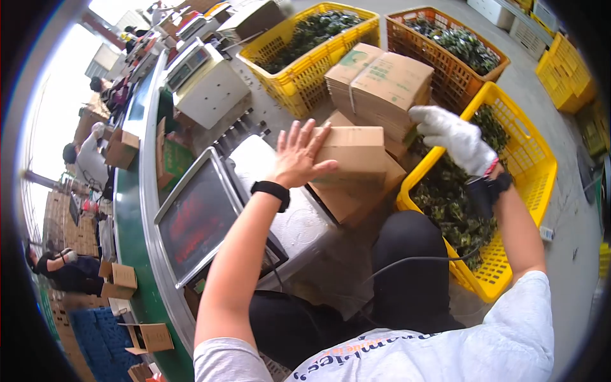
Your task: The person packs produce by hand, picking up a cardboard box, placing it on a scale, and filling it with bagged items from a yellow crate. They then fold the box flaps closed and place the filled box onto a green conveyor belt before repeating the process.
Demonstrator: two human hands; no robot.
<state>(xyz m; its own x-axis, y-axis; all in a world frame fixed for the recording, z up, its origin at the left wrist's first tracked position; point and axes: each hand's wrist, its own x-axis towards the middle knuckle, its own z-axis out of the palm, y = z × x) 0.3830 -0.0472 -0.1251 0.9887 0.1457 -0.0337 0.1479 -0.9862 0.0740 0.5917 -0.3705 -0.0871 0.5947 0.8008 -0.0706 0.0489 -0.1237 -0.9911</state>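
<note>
My left hand (299,154) is bare, wears a black wristband, and lies flat with spread fingers on the side of a cardboard box (354,153). That box rests tilted on other flat cartons. My right hand (453,135) wears a white glove and hangs curled over a yellow crate (538,169) filled with dark green leaves. It is close to a stack of folded cartons (380,86). Whether the glove holds anything cannot be made out.
A weighing scale with a red-digit display (197,219) stands at my left. Behind it runs a green conveyor (130,242) carrying open boxes. Another yellow crate (312,44) and an orange crate (453,54) of leaves stand farther off. Other people work along the conveyor.
</note>
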